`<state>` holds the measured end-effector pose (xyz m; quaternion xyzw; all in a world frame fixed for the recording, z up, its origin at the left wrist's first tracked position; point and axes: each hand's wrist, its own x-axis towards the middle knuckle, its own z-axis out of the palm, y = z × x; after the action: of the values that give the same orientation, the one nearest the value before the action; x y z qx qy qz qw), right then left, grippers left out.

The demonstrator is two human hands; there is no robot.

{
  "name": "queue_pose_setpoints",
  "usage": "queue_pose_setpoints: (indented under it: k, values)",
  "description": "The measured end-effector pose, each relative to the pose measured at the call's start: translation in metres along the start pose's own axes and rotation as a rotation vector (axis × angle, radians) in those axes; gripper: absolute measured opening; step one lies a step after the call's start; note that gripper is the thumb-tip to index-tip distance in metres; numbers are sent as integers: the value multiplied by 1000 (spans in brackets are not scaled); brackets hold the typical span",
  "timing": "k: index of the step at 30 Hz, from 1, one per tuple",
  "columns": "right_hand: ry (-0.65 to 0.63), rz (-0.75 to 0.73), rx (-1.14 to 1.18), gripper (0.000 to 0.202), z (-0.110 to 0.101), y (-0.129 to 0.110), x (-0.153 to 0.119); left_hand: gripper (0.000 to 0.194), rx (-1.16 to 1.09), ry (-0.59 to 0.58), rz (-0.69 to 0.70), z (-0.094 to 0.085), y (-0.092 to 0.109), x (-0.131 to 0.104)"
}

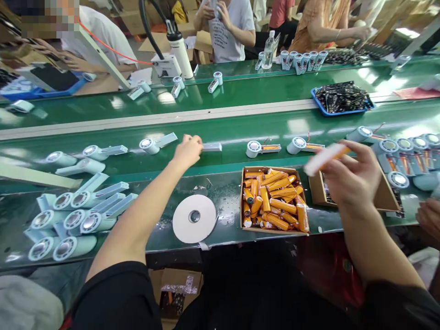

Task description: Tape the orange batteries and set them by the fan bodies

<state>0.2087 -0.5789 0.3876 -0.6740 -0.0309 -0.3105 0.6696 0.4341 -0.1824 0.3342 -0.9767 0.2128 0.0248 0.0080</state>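
Observation:
My left hand has its fingers closed around the head end of a light blue fan on the green belt, its handle pointing right. My right hand, raised over a cardboard box at the right, holds an orange battery with a blurred white strip on it. Between my arms stands an open box of orange batteries. A white tape roll lies left of that box. Two fans with orange batteries in their handles, one of them this fan, lie on the belt beyond the box.
Light blue fans are piled at the left, and more stand at the right. A blue tray of black parts is across the belt. People work on the far side; another person's hand shows at the right edge.

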Motion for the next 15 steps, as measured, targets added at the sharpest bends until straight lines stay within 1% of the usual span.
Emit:
queue_pose_setpoints:
  k: [1, 2, 3, 4, 5, 7, 8, 10, 12, 15]
  values:
    - [-80, -10, 6, 45, 19, 7, 17, 22, -22, -28, 77, 0, 19, 7]
    - [-190, 28, -27, 43, 40, 15, 33, 20, -48, -64, 130, -1, 37, 15]
    - [-315, 75, -67, 44, 62, 25, 49, 17, -71, -107, 168, -3, 50, 21]
    - [-425, 103, -111, 45, 82, 35, 62, 14, -89, -148, 193, -6, 60, 28]
    - [-530, 117, -167, 45, 101, 45, 73, 11, -102, -183, 208, -9, 66, 33]
    - [-694, 94, -327, 42, 131, 64, 87, 12, -122, -227, 212, -15, 68, 39]
    - [-756, 74, -418, 40, 141, 72, 89, 14, -130, -232, 201, -17, 67, 41]
    - [-847, 38, -587, 38, 154, 85, 89, 19, -138, -204, 161, -18, 64, 40]
    - [-918, 24, -707, 39, 160, 95, 86, 21, -144, -160, 128, -15, 65, 39]
    - [-1000, -14, -837, 41, 161, 105, 84, 20, -159, -118, 113, -9, 72, 38]
